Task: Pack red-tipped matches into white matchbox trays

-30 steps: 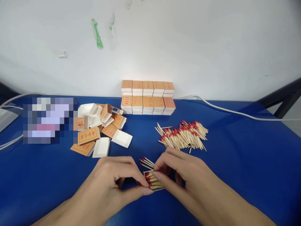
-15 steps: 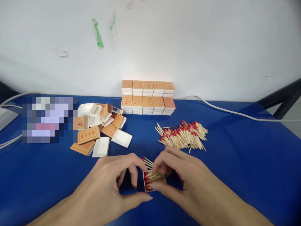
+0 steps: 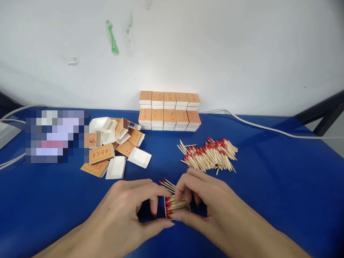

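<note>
A small white matchbox tray filled with red-tipped matches lies flat on the blue table near the front. My left hand pinches its left end between thumb and fingers. My right hand holds its right side, fingertips pressing down on the matches in it. A few loose matches lie just behind the tray. A large pile of matches rests further back to the right.
Two rows of stacked orange matchboxes stand against the white wall. A heap of empty white trays and orange sleeves lies at the left. A white cable runs along the back right. A blurred patch covers something at far left.
The tray was tilted up between my fingers; now it lies flat on the table. My right fingers have shifted onto the top of the matches, and my left fingers have closed on the tray's end.
</note>
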`<control>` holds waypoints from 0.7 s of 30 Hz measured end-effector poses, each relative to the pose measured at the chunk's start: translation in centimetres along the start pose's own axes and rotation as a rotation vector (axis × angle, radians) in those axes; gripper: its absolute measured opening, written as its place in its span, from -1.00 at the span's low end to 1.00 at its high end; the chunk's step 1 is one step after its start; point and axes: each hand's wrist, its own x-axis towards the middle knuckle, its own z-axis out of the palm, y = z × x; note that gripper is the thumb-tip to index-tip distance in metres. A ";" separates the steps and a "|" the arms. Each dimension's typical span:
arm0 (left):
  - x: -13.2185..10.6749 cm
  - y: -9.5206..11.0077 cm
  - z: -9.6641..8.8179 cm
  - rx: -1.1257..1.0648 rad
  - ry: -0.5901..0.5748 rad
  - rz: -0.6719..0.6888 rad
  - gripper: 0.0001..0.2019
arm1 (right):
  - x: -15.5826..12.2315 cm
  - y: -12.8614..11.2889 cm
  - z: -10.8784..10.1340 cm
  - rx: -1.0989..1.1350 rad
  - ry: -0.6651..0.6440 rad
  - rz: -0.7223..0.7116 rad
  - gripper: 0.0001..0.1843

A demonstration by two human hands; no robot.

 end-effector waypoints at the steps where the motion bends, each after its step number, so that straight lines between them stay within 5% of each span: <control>1: 0.0 0.1 0.0 -0.001 -0.005 0.003 -0.66 | 0.0 -0.1 0.0 0.006 -0.002 -0.001 -0.70; 21: -0.1 0.0 -0.2 0.059 -0.043 -0.006 -0.70 | 0.0 -0.3 -0.2 -0.004 0.015 -0.022 -0.78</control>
